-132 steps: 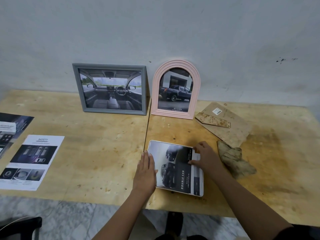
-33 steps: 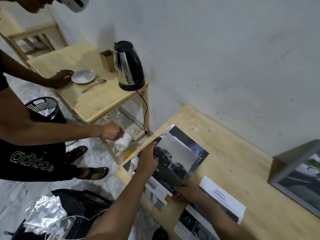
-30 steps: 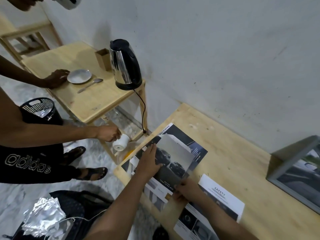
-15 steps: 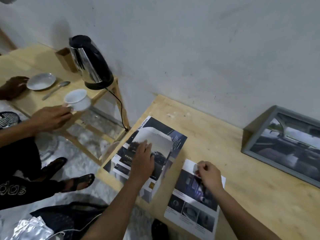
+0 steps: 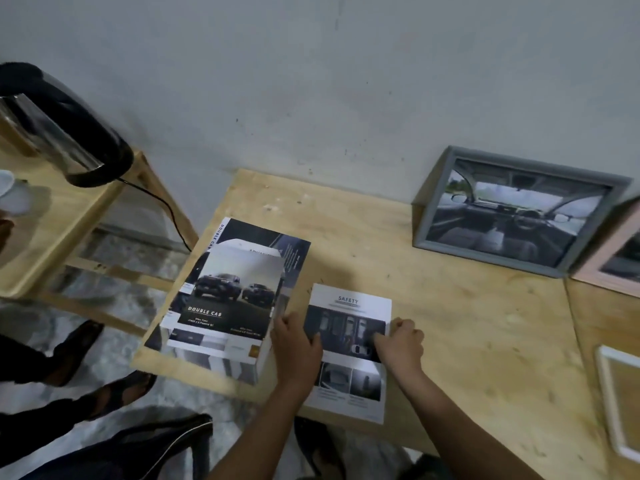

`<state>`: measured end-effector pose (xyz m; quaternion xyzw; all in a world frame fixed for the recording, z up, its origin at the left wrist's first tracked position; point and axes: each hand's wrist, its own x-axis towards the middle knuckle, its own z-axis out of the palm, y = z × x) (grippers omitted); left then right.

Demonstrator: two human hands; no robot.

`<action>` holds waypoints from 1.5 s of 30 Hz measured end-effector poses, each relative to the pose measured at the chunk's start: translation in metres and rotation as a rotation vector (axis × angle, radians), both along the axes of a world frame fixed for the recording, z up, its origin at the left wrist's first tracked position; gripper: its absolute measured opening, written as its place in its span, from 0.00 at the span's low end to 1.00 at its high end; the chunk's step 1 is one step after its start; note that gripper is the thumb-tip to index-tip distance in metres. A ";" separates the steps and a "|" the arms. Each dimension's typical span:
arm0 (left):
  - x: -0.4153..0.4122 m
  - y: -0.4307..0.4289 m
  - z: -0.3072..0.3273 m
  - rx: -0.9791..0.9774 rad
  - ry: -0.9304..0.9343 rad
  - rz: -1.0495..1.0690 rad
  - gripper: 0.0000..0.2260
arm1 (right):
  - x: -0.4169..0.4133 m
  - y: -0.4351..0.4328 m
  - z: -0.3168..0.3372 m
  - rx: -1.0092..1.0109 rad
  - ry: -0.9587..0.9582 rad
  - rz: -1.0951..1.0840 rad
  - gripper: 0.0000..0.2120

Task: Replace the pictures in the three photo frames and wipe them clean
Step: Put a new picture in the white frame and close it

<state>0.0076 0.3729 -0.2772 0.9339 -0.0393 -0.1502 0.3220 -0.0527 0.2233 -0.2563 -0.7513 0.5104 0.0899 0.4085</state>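
The "Safety" sheet lies flat near the table's front edge. My left hand grips its left edge and my right hand pinches its right edge. To the left, the "Double Cab" picture rests on a pile of brochures at the table's left end. A grey frame with a car-interior photo leans on the wall at the back right. Only a corner of the pink frame shows beside it. A white frame lies flat at the right edge, showing bare wood inside.
A steel kettle stands on a lower wooden side table to the left, its cord hanging down. Another person's sandalled feet are on the floor there. A black bag lies below the table's front edge.
My left hand left the Double Cab picture on the pile and moved right onto the Safety sheet's left edge. My right hand slid to its right edge. The view swung right.
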 end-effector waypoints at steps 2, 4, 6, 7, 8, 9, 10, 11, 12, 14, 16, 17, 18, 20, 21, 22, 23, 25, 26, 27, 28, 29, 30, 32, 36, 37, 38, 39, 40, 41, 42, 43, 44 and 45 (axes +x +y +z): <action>0.002 -0.004 0.001 -0.054 0.059 0.024 0.18 | 0.000 0.001 0.000 0.100 -0.034 -0.113 0.18; 0.006 -0.008 0.000 -0.087 0.093 0.044 0.17 | 0.000 -0.003 -0.002 0.183 -0.055 -0.182 0.17; 0.009 -0.008 -0.002 -0.117 0.112 0.080 0.15 | 0.000 -0.007 -0.004 0.235 -0.076 -0.200 0.16; 0.011 -0.007 -0.002 -0.125 0.127 0.097 0.13 | -0.001 -0.009 -0.005 0.243 -0.090 -0.197 0.15; 0.014 -0.005 -0.003 -0.133 0.147 0.110 0.11 | -0.001 -0.010 -0.005 0.244 -0.097 -0.187 0.14; 0.016 -0.004 -0.002 -0.145 0.175 0.121 0.08 | -0.001 -0.011 -0.007 0.242 -0.101 -0.173 0.13; 0.018 -0.004 0.000 -0.166 0.215 0.134 0.04 | -0.002 -0.012 -0.008 0.242 -0.101 -0.149 0.10; 0.021 -0.003 0.003 -0.194 0.262 0.146 0.03 | -0.002 -0.012 -0.010 0.246 -0.102 -0.117 0.08; 0.023 -0.004 0.005 -0.222 0.308 0.151 0.03 | -0.003 -0.012 -0.010 0.255 -0.098 -0.079 0.05; 0.026 -0.005 0.010 -0.263 0.385 0.127 0.03 | -0.005 -0.011 -0.010 0.272 -0.096 -0.011 0.04; 0.028 -0.007 0.015 -0.323 0.447 0.101 0.04 | -0.009 -0.011 -0.005 0.312 -0.140 0.007 0.07; 0.027 -0.009 0.019 -0.360 0.475 0.107 0.05 | -0.010 -0.013 0.001 0.330 -0.179 0.006 0.06; 0.025 -0.011 0.024 -0.398 0.494 0.123 0.05 | -0.013 -0.017 0.006 0.344 -0.218 0.009 0.07; 0.018 -0.022 0.036 -0.453 0.486 0.155 0.06 | -0.020 -0.031 0.017 0.401 -0.300 0.013 0.09; 0.012 -0.031 0.044 -0.474 0.476 0.167 0.06 | -0.027 -0.041 0.023 0.451 -0.330 0.009 0.09; 0.005 -0.041 0.050 -0.492 0.473 0.179 0.07 | -0.034 -0.053 0.029 0.489 -0.346 0.011 0.09; -0.001 -0.051 0.054 -0.525 0.480 0.192 0.07 | -0.040 -0.063 0.033 0.510 -0.354 0.016 0.08; -0.022 -0.080 0.061 -0.595 0.489 0.219 0.07 | -0.063 -0.093 0.042 0.504 -0.377 0.021 0.07; -0.033 -0.095 0.063 -0.613 0.495 0.235 0.07 | -0.074 -0.107 0.044 0.484 -0.387 0.017 0.07; -0.045 -0.111 0.063 -0.638 0.495 0.246 0.07 | -0.086 -0.123 0.047 0.457 -0.392 0.011 0.07; -0.058 -0.126 0.064 -0.664 0.506 0.258 0.06 | -0.098 -0.138 0.048 0.431 -0.396 0.006 0.07; -0.073 -0.144 0.064 -0.699 0.518 0.262 0.06 | -0.113 -0.157 0.049 0.409 -0.399 -0.002 0.07; -0.090 -0.165 0.065 -0.725 0.530 0.256 0.06 | -0.129 -0.178 0.051 0.387 -0.403 -0.008 0.08; -0.112 -0.194 0.064 -0.754 0.543 0.243 0.05 | -0.152 -0.208 0.049 0.352 -0.408 -0.015 0.08; -0.173 -0.257 0.062 -0.830 0.571 0.225 0.07 | -0.215 -0.273 0.042 0.318 -0.391 -0.072 0.07; -0.188 -0.270 0.060 -0.844 0.569 0.210 0.07 | -0.230 -0.287 0.042 0.314 -0.398 -0.069 0.07; -0.202 -0.283 0.060 -0.834 0.563 0.188 0.07 | -0.244 -0.301 0.042 0.308 -0.409 -0.066 0.07; -0.217 -0.296 0.058 -0.824 0.564 0.168 0.07 | -0.260 -0.316 0.042 0.293 -0.413 -0.065 0.07; -0.229 -0.306 0.059 -0.806 0.572 0.151 0.07 | -0.273 -0.327 0.045 0.275 -0.411 -0.060 0.07; -0.242 -0.314 0.058 -0.786 0.584 0.135 0.06 | -0.287 -0.336 0.047 0.257 -0.401 -0.059 0.07; -0.256 -0.321 0.059 -0.766 0.600 0.122 0.05 | -0.300 -0.344 0.050 0.238 -0.389 -0.062 0.06; -0.268 -0.329 0.060 -0.756 0.614 0.107 0.04 | -0.312 -0.353 0.053 0.226 -0.381 -0.069 0.06; -0.277 -0.336 0.061 -0.737 0.627 0.093 0.04 | -0.323 -0.362 0.055 0.220 -0.374 -0.066 0.05; -0.284 -0.343 0.063 -0.724 0.634 0.078 0.04 | -0.330 -0.369 0.058 0.218 -0.375 -0.061 0.04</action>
